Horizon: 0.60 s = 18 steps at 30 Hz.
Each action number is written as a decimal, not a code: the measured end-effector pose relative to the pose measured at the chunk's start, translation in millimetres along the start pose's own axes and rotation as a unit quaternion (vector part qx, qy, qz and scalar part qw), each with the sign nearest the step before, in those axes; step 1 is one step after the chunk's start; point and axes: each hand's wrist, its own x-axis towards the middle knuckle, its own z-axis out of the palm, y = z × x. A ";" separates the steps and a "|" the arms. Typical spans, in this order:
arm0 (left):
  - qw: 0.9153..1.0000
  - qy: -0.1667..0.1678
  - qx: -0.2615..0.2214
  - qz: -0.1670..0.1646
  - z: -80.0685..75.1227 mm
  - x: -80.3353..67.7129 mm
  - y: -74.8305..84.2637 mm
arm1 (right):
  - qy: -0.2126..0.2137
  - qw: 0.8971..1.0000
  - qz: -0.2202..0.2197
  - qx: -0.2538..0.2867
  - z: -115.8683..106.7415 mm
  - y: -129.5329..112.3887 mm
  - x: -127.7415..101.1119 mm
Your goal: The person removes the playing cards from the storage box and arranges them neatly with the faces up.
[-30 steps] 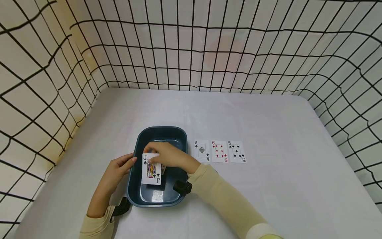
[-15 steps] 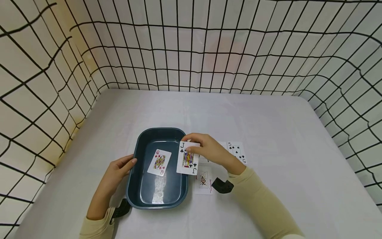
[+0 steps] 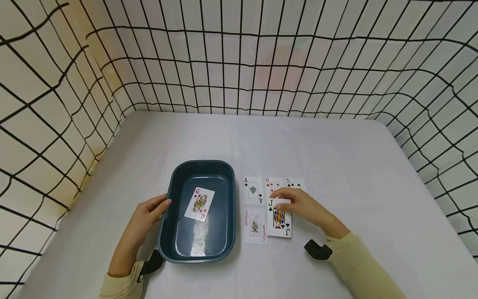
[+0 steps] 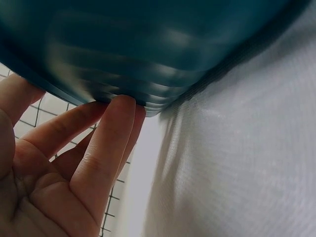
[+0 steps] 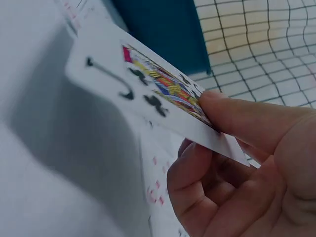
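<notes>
My right hand [image 3: 304,207] pinches the jack of clubs [image 3: 279,224] by its upper edge, thumb on its face and fingers curled beneath. In the right wrist view the jack [image 5: 163,84] tilts above the table and casts a shadow. It hangs just right of the joker [image 3: 255,226] and below the six of diamonds [image 3: 274,184]. My left hand [image 3: 143,218] touches the left side of a blue plastic tub [image 3: 164,232]. Extended fingertips meet the tub's outer wall [image 4: 148,49] in the left wrist view. Inside the tub lies the queen of diamonds [image 3: 199,203], face up and slanted.
An ace of spades [image 3: 252,190] and a five of spades [image 3: 295,182] lie face up in the upper row, the five partly hidden by my right hand. White cloth covers the table [image 3: 354,166]. Black netting [image 3: 239,66] stands around its back and sides.
My right hand has lifted the jack of clubs out of the tub and carried it right, past the joker. The queen of diamonds is uncovered. My left hand stays at the tub.
</notes>
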 end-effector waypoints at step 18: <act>1.000 0.001 0.002 0.015 0.3 -1.5 0.3 | 0.068 0.978 0.013 -0.196 19.7 16.5 -4.4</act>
